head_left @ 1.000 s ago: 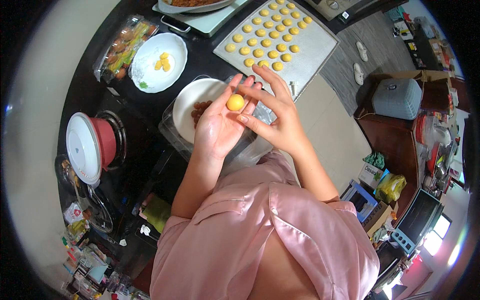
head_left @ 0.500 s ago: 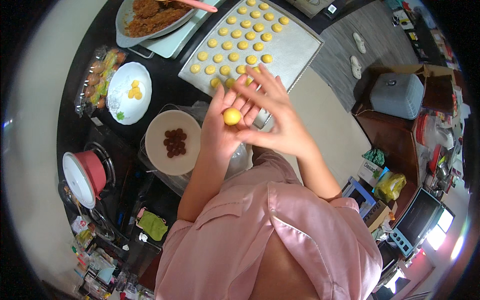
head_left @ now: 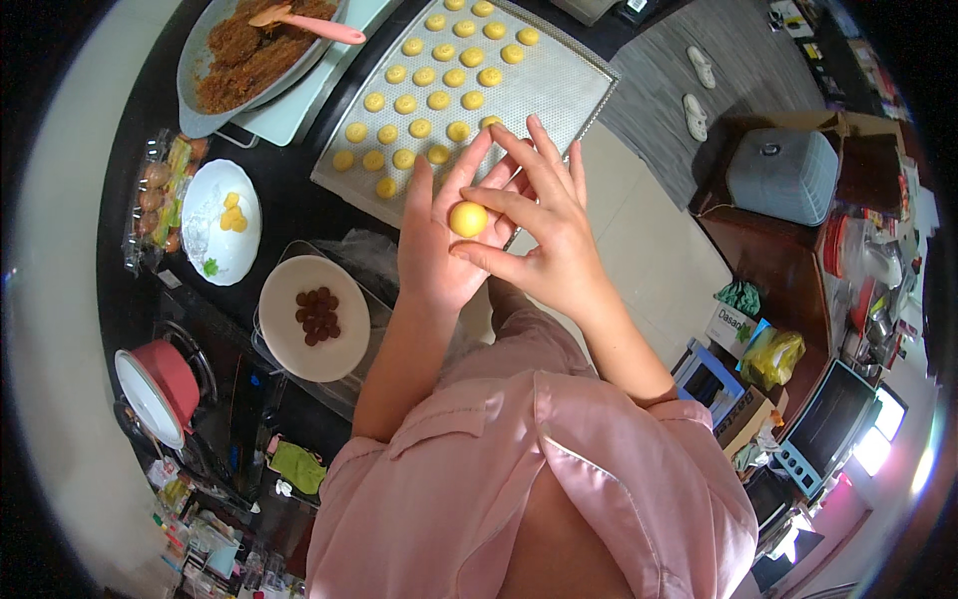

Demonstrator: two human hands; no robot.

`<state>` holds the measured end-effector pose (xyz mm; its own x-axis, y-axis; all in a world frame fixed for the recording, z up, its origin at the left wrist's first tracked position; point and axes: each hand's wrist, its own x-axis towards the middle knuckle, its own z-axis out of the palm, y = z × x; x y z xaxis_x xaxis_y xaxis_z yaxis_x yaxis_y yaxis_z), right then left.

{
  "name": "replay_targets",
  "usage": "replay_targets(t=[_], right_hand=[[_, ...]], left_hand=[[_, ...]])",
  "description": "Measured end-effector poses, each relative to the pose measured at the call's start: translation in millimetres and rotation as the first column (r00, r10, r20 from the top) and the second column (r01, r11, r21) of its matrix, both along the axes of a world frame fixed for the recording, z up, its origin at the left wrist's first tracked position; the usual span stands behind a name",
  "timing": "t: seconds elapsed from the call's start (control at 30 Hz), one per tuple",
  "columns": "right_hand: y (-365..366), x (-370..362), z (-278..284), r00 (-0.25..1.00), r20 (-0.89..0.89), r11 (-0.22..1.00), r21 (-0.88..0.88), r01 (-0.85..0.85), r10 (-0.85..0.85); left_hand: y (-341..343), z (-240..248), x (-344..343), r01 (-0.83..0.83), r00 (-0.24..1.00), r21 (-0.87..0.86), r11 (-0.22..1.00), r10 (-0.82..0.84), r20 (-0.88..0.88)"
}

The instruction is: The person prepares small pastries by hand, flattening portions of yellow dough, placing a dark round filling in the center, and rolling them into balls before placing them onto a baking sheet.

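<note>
Landmark: perforated metal baking tray (head_left: 559, 85), set on the black countertop (head_left: 289, 205). Well left of the tray: clear plastic pack of eggs (head_left: 152, 200), then a white round plate (head_left: 222, 222) carrying a few yellow pieces. Up-left of the tray: grey oval dish of brown crumbly filling (head_left: 235, 50) with a pink spatula (head_left: 304, 22) laid in it. Below-left of the tray: white round bowl (head_left: 313, 317) with small dark brown balls (head_left: 316, 315); further down-left, a red pot with a white lid (head_left: 160, 384). Rows of small yellow dough balls (head_left: 429, 100) are laid out on the tray's left part. Just below the tray's near edge: left hand (head_left: 439, 250) held open, palm up, fingers extended; one small round yellow dough ball (head_left: 467, 219) is cupped on it. Right hand (head_left: 549, 240) is curled over the ball, thumb and fingertips touching it, loosely closed rather than clamped. Ball is judged light, soft, easily dented, possibly slightly greasy; best taken around its sides with light fingertip contact. Right of the tray: pale tiled floor, grey mat (head_left: 699, 90) with white slippers (head_left: 699, 90), cluttered wooden furniture.
</note>
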<state>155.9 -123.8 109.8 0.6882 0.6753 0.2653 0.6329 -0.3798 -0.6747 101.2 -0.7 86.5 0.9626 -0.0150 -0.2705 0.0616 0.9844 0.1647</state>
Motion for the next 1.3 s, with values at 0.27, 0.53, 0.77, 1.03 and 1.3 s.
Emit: replay_targets(t=[0.27,0.53,0.77,1.03,1.3], right_hand=[[-17.6,46.7,-72.7,0.938,-0.336,0.970,0.188,0.154,-0.084],[9.7,127.1,-163.9,0.965,0.015,0.964,0.054,0.261,-0.262],[4.9,129.2,-167.7,0.944,0.188,0.962,0.007,0.274,-0.270],[-24.0,25.1,-102.6,0.929,-0.128,0.900,-0.231,-0.369,0.348],[-20.8,37.3,-122.8,0.955,-0.249,0.924,-0.303,-0.232,0.159]], left_hand=[[-8.6,-33.4,0.3,-0.088,0.921,0.163,0.983,0.142,-0.363],[-3.1,-61.1,-51.5,-0.060,0.966,0.328,0.943,0.138,-0.220],[-13.0,-55.9,-55.0,0.175,0.872,0.556,0.813,0.134,-0.471],[-16.0,-74.3,-76.5,0.263,0.871,0.737,0.623,0.176,-0.459],[-22.2,-68.4,-73.1,0.373,0.886,0.861,0.346,0.142,-0.442]])
